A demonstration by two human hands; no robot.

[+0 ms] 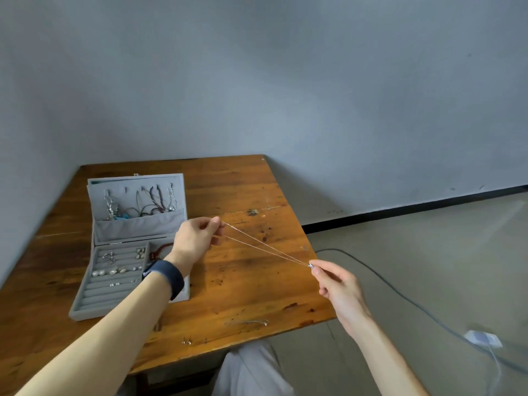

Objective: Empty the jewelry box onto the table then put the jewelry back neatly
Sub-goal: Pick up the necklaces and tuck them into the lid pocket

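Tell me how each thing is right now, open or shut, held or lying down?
jewelry box: open, lid upright.
thin chain: stretched between both hands.
left hand: pinches one chain end.
right hand: pinches the other end.
necklaces: hanging in the lid.
earrings: tucked in tray slots.
loose chain: lying on the table.

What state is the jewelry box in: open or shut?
Open: the jewelry box has its lid raised, showing hung necklaces and earrings below.
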